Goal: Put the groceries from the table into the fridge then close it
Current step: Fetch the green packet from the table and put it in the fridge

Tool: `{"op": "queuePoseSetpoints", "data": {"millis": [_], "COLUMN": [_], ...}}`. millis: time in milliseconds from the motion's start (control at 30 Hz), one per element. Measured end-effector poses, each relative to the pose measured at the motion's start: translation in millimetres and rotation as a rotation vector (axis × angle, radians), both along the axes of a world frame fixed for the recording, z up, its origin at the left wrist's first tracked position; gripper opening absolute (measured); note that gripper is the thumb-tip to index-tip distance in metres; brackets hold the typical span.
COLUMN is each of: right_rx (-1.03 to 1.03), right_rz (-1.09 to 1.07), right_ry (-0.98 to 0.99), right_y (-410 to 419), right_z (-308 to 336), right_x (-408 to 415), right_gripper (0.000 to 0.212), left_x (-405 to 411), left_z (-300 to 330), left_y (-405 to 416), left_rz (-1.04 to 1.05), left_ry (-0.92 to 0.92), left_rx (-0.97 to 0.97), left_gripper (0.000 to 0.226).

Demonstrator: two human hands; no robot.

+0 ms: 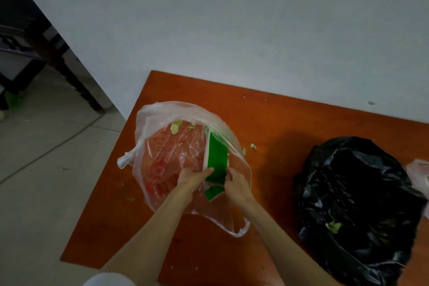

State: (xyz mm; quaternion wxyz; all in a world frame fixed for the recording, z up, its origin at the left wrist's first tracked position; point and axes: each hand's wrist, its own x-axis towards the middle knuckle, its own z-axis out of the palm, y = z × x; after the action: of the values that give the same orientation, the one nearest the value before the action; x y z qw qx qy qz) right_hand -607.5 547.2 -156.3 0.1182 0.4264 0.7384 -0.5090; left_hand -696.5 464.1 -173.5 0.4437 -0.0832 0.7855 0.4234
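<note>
Orange table (278,123): both hands grip green packet (217,158)

No text, brand or number could be read anywhere in the view. The clear plastic bag (162,160) on the orange table (278,123) carried red printing across its lower side, at about nine o'clock from the green packet (217,158) lying in it, but the marks were crumpled and too blurred to make out as letters. The green packet showed only plain colour with a white edge, and the black bag (355,204) at three o'clock bore no visible lettering.
</note>
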Motion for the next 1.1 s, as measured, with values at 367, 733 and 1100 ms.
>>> {"op": "queuePoseSetpoints", "data": {"millis": [367,733,1100], "right_rx": [0.011,-0.404,-0.393], "right_rz": [0.019,-0.417,-0.91], "right_ry": [0.175,0.317,0.699], "right_y": [-24,-117,-199], "right_z": [48,64,97], "right_x": [4,37,118], "right_gripper": [0.036,0.028,0.021], "left_x": [-13,-6,52], "left_z": [32,67,114], "left_y": [-43,-172,-198], "left_rz": [0.101,-0.24,-0.9], "left_ry": [-0.11,-0.255,-0.019], "left_rx": [0.234,0.493,0.501], "left_gripper": [0.038,0.055,0.028]}}
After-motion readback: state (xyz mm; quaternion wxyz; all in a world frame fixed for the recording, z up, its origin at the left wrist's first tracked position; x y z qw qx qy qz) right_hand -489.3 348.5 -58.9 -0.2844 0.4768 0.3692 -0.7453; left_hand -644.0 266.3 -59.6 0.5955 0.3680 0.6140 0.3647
